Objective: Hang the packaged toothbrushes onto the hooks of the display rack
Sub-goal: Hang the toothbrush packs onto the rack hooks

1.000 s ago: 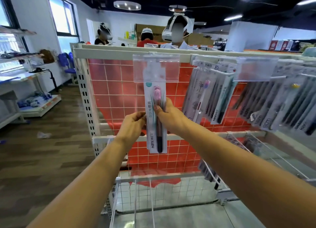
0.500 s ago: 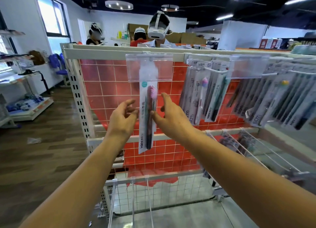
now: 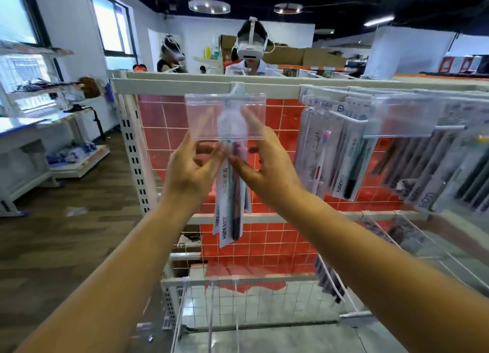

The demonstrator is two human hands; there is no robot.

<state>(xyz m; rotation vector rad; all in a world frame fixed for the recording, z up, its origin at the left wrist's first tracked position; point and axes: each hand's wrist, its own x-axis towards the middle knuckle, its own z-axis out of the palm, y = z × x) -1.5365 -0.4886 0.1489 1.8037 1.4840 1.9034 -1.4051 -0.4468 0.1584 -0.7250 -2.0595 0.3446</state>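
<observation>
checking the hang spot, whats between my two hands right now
In the head view, the packaged toothbrush hangs between the left hand and right hand, its top behind the clear label holder.

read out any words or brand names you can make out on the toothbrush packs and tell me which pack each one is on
"Hane": lower end of the pack between the hands, printed sideways.
"Hane": pack on the next hook, printed sideways.
"BDM", uncertain: grey pack at far right.
Other characters on the packs: too blurred to read.

Top of the packaged toothbrush (image 3: 229, 194) and its hook were veiled behind a clear tag holder (image 3: 225, 117), fingertips (image 3: 252, 118) blurred behind it, toothbrush packs (image 3: 449, 173) at three o'clock were cut by the edge.
</observation>
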